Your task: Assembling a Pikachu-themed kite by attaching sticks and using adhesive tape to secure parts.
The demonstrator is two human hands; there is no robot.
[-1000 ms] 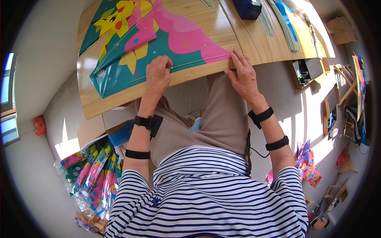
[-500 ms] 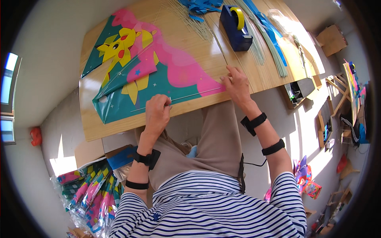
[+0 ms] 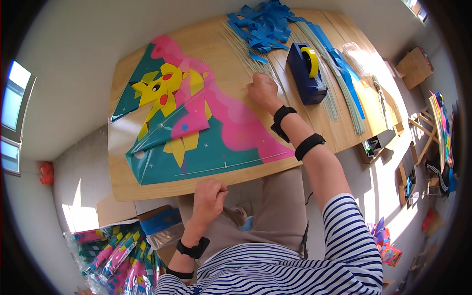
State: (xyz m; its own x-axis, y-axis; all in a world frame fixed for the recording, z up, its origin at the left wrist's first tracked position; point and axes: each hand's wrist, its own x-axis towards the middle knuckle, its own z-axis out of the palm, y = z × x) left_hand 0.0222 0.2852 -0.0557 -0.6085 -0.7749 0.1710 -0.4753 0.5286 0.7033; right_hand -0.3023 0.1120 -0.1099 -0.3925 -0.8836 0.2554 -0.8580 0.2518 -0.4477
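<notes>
A green and pink kite sail [image 3: 236,123] with a yellow cartoon figure lies on the wooden table, its left part folded over. Along its near edge rests a thin white rod [image 3: 241,162] with a small clip-like piece at the middle. My left hand [image 3: 209,199] is closed at the table's near edge, just below the sail; whatever its curled fingers may hold is hidden. Reaching across the table, my right hand [image 3: 264,92] has its fingers curled at the near ends of a spread of thin pale rods [image 3: 241,46]. I cannot make out whether it grips one.
A dark blue tape dispenser [image 3: 306,73] with a yellow roll stands right of my right hand. Blue strips [image 3: 268,24] are heaped at the back. A bundle of pale rods [image 3: 346,101] lies farther right. Folded, wrapped kites [image 3: 118,253] fill the floor at lower left.
My right hand has left the sail's right corner and moved up and left to the loose rods. My left hand has drawn back from the sail to the table edge. The view has shifted.
</notes>
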